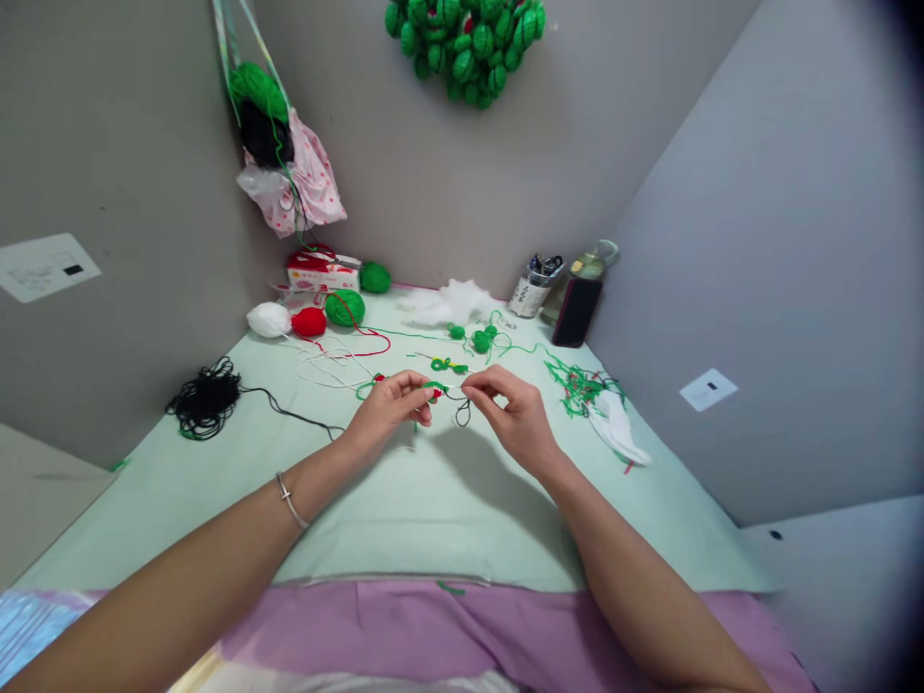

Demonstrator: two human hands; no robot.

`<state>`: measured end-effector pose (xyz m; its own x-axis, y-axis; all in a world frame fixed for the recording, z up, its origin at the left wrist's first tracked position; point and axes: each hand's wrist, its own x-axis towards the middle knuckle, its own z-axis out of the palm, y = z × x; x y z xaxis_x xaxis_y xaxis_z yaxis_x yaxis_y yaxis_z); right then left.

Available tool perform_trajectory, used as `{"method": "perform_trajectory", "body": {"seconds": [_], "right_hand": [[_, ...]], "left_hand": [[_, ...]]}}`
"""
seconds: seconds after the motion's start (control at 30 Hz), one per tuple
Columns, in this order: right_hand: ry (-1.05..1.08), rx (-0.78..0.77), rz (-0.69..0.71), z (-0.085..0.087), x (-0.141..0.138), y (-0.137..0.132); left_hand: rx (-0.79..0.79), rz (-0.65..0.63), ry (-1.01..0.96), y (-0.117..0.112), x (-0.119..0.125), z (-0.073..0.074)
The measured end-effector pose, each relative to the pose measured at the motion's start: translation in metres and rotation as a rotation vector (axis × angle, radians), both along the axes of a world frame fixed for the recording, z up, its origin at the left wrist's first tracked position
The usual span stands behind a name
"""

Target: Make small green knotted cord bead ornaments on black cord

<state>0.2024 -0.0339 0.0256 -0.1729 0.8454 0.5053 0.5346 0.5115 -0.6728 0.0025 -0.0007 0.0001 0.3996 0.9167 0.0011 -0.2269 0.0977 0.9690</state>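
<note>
My left hand [394, 404] is closed in a pinch on a small green crocheted piece [435, 387] with a red spot, held just above the pale green table [433, 500]. My right hand [509, 409] is pinched beside it, fingertips close to the piece, holding something thin that I cannot make out. A loop of black yarn [463, 414] hangs below between the two hands. A black strand runs left across the table to a black yarn tangle [204, 399].
Green [345, 308], red [309, 321] and white [269, 320] yarn balls lie at the back left by a box [322, 273]. White stuffing [451, 303], small green pieces [482, 339], a tool cup [532, 286], a dark bottle [577, 308] and yarn scraps [581, 385] sit behind and right. Grey walls enclose the table.
</note>
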Motion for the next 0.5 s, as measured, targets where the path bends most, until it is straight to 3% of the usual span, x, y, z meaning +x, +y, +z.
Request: {"method": "perform_trajectory", "body": {"seconds": [0.17,0.5], "right_hand": [[-0.168,0.189,-0.063,0.0009,0.0001,-0.0003],[-0.275,0.204,-0.029,-0.0006,0.0012,-0.0003]], "left_hand": [[-0.010,0.024,-0.006,0.0015,-0.0002,0.0003],[0.001,0.034,0.024,0.0001,-0.0009,0.0025]]}}
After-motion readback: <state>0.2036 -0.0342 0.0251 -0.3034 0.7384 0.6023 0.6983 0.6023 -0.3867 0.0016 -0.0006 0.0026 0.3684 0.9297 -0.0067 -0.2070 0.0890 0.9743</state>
